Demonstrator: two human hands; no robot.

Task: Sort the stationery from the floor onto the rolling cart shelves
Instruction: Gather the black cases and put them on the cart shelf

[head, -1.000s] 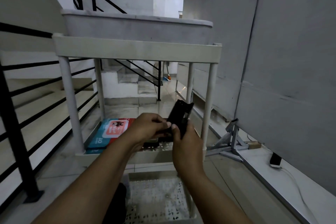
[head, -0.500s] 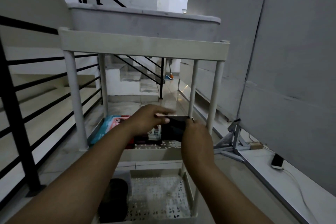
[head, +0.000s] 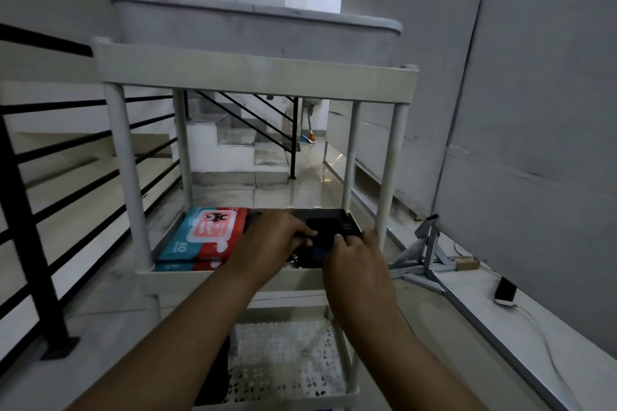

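A white rolling cart (head: 257, 75) with several shelves stands in front of me. Both hands reach into its middle shelf (head: 187, 275). My left hand (head: 270, 243) and my right hand (head: 355, 259) both grip a flat black case (head: 322, 232) that lies low on the right half of that shelf, over other dark items. A blue and red pack (head: 203, 237) with a cartoon label lies on the left half of the same shelf. The perforated bottom shelf (head: 287, 364) holds a dark object (head: 213, 374) at its left, partly hidden by my left arm.
A black stair railing (head: 30, 210) runs close on the left. A grey panel wall (head: 534, 110) stands on the right, with a metal stand (head: 424, 253) at its foot. A phone (head: 505, 290) on a white cable lies on the ledge. Stairs rise beyond the cart.
The black case went from upright in my hands to flat and down onto the middle shelf. Both hands moved forward and lower with it.
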